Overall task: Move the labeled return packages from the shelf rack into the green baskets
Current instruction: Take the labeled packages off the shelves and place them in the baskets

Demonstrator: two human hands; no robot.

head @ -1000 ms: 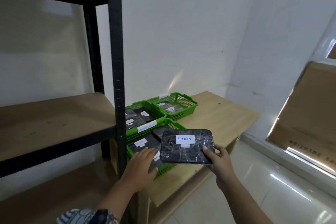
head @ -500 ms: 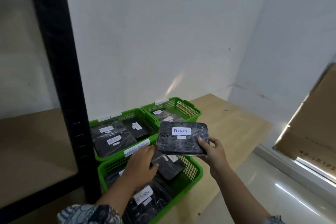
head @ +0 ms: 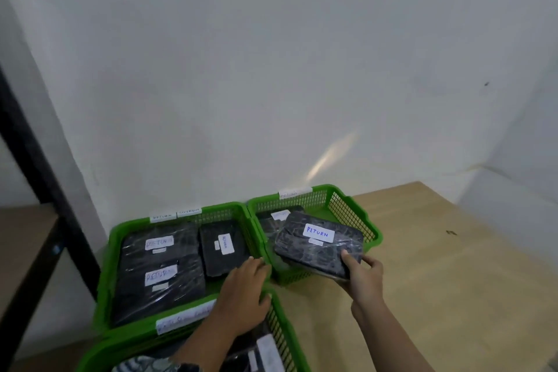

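Right hand (head: 362, 276), pinching the package (head: 317, 246) by its near corner, has brought it from over the near basket (head: 120, 344) to the far right basket (head: 347, 211), release pending; left hand (head: 244, 296) rests flat on a rim.

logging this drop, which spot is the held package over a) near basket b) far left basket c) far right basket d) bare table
c: the package gripped by the right hand sits tilted over the far right basket.
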